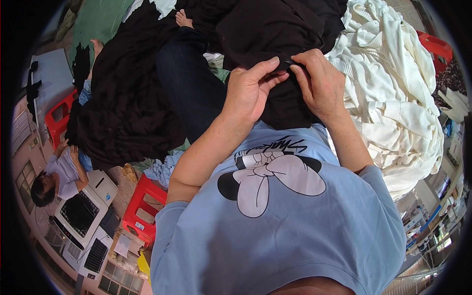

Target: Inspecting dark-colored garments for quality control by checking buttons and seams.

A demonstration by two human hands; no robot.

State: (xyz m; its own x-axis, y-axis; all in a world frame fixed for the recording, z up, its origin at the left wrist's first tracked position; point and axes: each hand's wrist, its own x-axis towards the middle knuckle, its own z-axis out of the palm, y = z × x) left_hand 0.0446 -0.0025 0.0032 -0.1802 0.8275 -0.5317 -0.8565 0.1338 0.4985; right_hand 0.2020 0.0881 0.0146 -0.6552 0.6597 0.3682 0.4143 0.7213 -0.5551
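A dark brown-black knit garment (pixel 268 29) lies across my lap and spreads away from me. My left hand (pixel 250 91) pinches its near edge between thumb and fingers. Close beside it, my right hand (pixel 319 81) grips the same edge, thumb against bent forefinger. Between the fingertips a small fold of the dark cloth is stretched; whether anything tiny is held there I cannot make out. Part of the garment hangs down between my wrists toward my light blue shirt (pixel 280 236).
To my right rises a large heap of white knitwear (pixel 388 113). A big pile of dark garments (pixel 128 103) lies to my left. Red plastic stools (pixel 135 211) stand at left, and another red stool (pixel 437 49) at far right. At far left another person (pixel 64 169) handles dark cloth.
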